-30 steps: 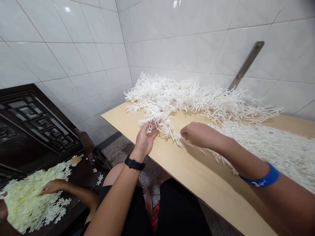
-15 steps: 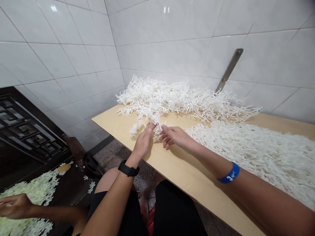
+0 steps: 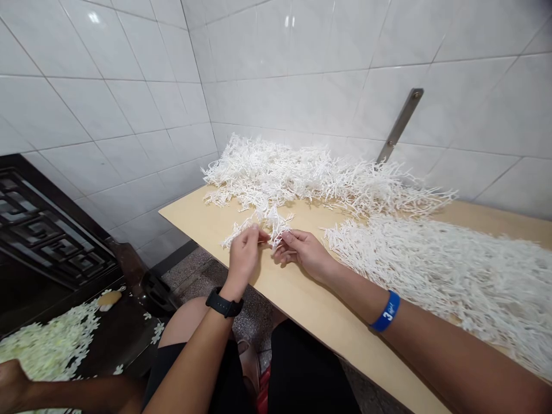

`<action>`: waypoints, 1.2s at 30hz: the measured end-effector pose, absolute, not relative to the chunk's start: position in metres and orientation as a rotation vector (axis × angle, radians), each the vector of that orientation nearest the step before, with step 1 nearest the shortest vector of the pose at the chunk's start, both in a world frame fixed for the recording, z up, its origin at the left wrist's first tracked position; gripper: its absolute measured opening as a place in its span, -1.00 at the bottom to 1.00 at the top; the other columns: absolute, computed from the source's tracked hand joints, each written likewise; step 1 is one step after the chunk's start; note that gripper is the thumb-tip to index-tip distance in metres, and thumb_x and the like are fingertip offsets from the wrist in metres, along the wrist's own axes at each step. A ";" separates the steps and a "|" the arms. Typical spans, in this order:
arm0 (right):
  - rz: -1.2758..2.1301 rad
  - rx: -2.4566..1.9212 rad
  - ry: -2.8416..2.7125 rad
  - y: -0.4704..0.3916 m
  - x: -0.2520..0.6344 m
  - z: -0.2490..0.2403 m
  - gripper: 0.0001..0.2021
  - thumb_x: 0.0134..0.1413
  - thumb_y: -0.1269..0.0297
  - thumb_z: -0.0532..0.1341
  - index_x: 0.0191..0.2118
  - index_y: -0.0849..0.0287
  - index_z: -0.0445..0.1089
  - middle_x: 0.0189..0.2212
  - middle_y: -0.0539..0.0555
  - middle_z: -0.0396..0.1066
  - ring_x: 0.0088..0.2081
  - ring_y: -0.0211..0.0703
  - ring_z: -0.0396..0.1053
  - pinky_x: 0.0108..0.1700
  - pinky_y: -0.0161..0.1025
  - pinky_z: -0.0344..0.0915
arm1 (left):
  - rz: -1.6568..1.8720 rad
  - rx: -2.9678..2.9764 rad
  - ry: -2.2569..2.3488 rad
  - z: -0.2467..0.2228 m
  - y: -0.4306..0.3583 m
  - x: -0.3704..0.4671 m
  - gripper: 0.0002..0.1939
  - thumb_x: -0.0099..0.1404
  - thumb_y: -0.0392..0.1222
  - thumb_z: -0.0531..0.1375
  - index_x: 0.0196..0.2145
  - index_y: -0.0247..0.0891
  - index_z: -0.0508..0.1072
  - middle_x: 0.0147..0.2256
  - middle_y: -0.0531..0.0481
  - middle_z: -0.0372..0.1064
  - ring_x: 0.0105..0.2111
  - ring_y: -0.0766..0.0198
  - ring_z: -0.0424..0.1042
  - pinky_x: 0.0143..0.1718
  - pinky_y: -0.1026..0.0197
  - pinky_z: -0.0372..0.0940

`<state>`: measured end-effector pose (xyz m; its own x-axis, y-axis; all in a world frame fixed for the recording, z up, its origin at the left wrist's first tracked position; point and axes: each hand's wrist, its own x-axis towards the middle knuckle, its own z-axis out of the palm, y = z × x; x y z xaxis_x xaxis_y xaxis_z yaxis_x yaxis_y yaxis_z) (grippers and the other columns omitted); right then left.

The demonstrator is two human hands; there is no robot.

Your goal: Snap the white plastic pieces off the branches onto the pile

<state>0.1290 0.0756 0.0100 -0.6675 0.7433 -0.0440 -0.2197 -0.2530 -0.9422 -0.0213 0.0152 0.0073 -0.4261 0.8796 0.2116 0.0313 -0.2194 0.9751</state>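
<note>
A white, branching sprig (image 3: 279, 225) that looks like plastic is between my two hands over the near edge of the wooden board (image 3: 284, 287). My left hand (image 3: 245, 253), with a black watch at its wrist, pinches the sprig from the left; its fingertips are partly hidden. On the other side my right hand (image 3: 304, 250), above a blue wristband, pinches it between thumb and forefinger, the other fingers loosely curled beneath. Just behind lies a tangled heap of similar white sprigs (image 3: 302, 169). A flatter spread of thin white stems (image 3: 440, 267) covers the board to the right.
A metal bracket (image 3: 400, 126) is fixed to the tiled wall behind the board. At lower left, another person's hand (image 3: 12, 385) is by a pile of pale flower pieces (image 3: 56, 345) on a dark carved wooden bench (image 3: 123, 333).
My left hand has turned and drawn slightly left and down. My right hand has closed on the sprig and its forearm has shifted left. The other person's hand has moved lower left.
</note>
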 end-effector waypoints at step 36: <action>1.879 -0.553 -1.866 0.076 0.131 0.017 -0.59 0.06 -0.09 0.30 -0.44 0.22 0.39 -0.52 0.03 0.40 -0.47 -0.28 0.37 -0.38 -0.30 0.35 | 1.217 1.431 1.130 0.013 0.017 -0.030 -0.57 0.36 0.11 0.12 -0.40 -0.30 0.53 -0.55 0.02 0.39 -0.47 0.25 0.39 -0.31 0.20 0.28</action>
